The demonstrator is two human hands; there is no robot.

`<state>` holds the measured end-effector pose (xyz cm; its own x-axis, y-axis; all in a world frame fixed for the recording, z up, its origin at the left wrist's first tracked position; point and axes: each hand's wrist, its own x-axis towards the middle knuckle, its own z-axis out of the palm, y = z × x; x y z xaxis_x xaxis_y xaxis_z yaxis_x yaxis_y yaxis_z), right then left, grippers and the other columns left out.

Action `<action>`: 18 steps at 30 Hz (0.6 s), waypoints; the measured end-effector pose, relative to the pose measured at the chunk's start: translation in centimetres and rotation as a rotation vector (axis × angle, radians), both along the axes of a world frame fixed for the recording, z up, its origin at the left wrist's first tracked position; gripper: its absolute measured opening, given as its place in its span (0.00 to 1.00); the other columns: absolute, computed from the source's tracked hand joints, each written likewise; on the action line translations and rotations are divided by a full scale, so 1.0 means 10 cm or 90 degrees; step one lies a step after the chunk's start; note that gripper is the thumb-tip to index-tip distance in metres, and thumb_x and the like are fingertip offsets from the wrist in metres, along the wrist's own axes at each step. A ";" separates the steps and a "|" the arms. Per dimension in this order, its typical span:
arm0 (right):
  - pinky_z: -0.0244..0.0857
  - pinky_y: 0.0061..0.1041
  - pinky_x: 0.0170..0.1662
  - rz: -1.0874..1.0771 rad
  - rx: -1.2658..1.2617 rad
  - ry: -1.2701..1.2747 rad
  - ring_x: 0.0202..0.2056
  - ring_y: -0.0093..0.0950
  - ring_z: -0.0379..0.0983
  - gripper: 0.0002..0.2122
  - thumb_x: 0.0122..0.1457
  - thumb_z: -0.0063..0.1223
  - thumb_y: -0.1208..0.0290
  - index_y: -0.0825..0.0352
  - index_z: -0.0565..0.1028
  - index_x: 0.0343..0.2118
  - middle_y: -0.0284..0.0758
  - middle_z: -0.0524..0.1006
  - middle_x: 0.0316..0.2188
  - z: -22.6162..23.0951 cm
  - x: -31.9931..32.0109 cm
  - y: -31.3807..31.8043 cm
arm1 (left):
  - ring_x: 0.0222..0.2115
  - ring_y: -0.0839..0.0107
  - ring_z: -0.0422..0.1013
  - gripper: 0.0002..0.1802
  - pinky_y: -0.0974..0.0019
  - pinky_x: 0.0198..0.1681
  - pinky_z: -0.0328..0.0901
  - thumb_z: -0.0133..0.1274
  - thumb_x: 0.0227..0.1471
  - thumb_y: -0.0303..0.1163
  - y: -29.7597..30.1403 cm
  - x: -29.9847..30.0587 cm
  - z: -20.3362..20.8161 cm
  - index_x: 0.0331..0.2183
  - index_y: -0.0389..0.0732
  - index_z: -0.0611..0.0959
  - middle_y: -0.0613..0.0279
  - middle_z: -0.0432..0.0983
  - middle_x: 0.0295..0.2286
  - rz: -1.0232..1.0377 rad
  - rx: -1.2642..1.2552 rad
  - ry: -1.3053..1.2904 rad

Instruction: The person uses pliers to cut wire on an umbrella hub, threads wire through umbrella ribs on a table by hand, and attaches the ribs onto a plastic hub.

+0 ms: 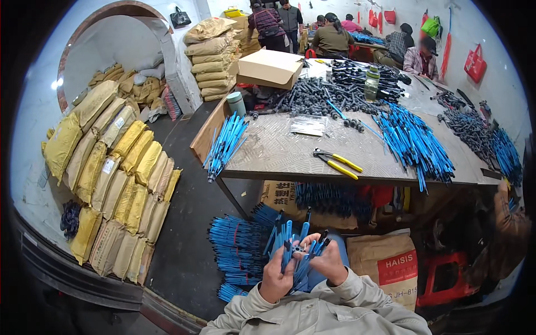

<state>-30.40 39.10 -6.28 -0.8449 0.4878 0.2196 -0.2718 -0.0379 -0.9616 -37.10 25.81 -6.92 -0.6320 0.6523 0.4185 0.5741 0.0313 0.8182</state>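
Observation:
Above my lap, my left hand [276,276] is wrapped round part of a bunch of thin blue rods with black ends [287,243]. Close beside it, my right hand [329,261] grips more of these blue rods, its fingers closed near their black tips. A small dark fitting [298,249] shows between the two hands. Bundles of similar blue rods [234,240] are stacked on the floor to my left. On the table [262,159] ahead lie pincers with yellow handles [338,162].
A blue rod pile [416,139] overhangs the table's front edge. Dark plastic fittings [312,97] heap behind, near an open cardboard box [269,68]. Stacked sacks [120,184] stand at left. A paper sack [385,262] and red stool [444,282] are at right; a co-worker's arm [502,223] reaches in.

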 end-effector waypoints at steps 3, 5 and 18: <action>0.62 0.15 0.29 -0.024 -0.043 -0.005 0.25 0.14 0.65 0.10 0.41 0.63 0.80 0.68 0.72 0.26 0.26 0.71 0.23 -0.08 0.03 0.02 | 0.33 0.74 0.70 0.18 0.74 0.38 0.64 0.47 0.51 0.21 0.00 -0.02 -0.11 0.46 0.32 0.69 0.58 0.73 0.36 -0.041 0.019 -0.038; 0.62 0.15 0.29 -0.025 -0.018 -0.010 0.25 0.14 0.65 0.10 0.41 0.63 0.80 0.69 0.71 0.26 0.26 0.71 0.23 -0.14 0.07 0.04 | 0.32 0.76 0.69 0.16 0.75 0.37 0.64 0.48 0.53 0.24 -0.04 -0.04 -0.21 0.45 0.32 0.70 0.60 0.73 0.35 -0.057 -0.020 -0.171; 0.58 0.12 0.30 -0.016 -0.054 0.004 0.25 0.12 0.62 0.13 0.40 0.64 0.79 0.66 0.70 0.28 0.24 0.69 0.23 -0.24 0.11 0.07 | 0.23 0.63 0.70 0.08 0.67 0.28 0.64 0.51 0.49 0.24 0.12 0.08 -0.17 0.34 0.33 0.74 0.50 0.70 0.24 0.023 0.038 -0.057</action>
<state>-29.28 39.77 -8.64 -0.8312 0.5253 0.1821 -0.2796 -0.1118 -0.9536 -36.28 27.00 -8.60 -0.6908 0.6047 0.3963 0.4978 0.0003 0.8673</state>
